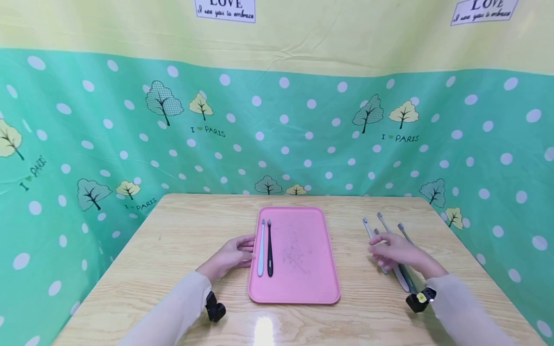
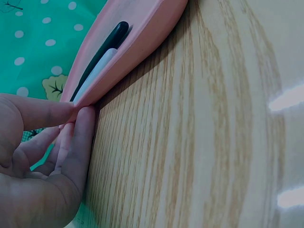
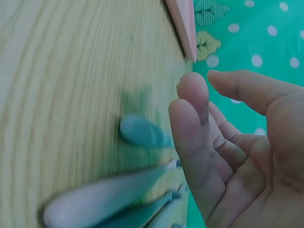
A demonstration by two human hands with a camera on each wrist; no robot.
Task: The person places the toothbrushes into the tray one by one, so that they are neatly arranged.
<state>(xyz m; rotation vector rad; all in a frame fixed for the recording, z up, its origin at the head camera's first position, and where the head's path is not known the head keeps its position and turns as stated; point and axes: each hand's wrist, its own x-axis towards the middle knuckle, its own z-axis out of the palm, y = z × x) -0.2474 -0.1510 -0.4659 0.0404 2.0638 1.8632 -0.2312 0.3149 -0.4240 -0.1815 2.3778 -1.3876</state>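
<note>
On the pink tray (image 1: 303, 254), a light blue toothbrush (image 1: 261, 250) and a black toothbrush (image 1: 270, 250) lie side by side along the left. My left hand (image 1: 231, 254) pinches the tray's left rim between thumb and fingers, as the left wrist view shows. Over several toothbrushes on the table at the right hovers my right hand (image 1: 396, 250), fingers loosely bent and holding nothing. Below it are a blue handle (image 3: 142, 132), a pale handle (image 3: 99, 197) and a dark green handle (image 1: 408, 278); the hand partly hides them in the head view.
The wooden table (image 1: 195, 216) carries the tray at its middle. Behind it hangs a green and yellow curtain (image 1: 277, 134) with dots and trees, reaching round both sides. Black wrist cameras sit on both forearms, the right one (image 1: 419, 302) close to the toothbrush handles.
</note>
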